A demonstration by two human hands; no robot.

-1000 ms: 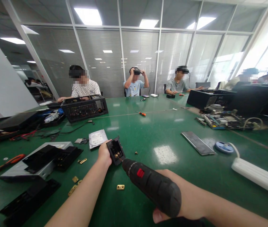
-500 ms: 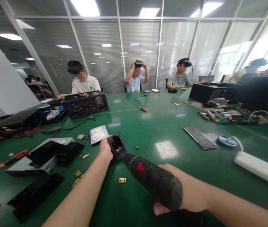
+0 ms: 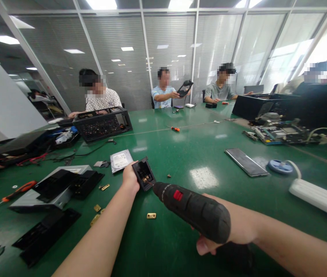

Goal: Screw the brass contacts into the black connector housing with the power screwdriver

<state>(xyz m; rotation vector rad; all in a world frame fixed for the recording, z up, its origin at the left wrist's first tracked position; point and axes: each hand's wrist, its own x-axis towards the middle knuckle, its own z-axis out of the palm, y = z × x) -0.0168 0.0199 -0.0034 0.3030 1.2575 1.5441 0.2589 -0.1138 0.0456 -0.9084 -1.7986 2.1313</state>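
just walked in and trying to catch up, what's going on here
The person's left hand holds a small black housing with its open side facing back, brass-coloured parts inside. The right hand grips a power drill, its nose at the housing's lower edge; whether the bit touches a screw is too small to tell. A brass-coloured plate and a hard drive lie nearby on the green table.

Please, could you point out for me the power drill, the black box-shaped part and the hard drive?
Power drill (image 3: 194, 211), head view: middle of its dark body.
Black box-shaped part (image 3: 143, 172), head view: inside its open side.
Hard drive (image 3: 120, 161), head view: its pale label.
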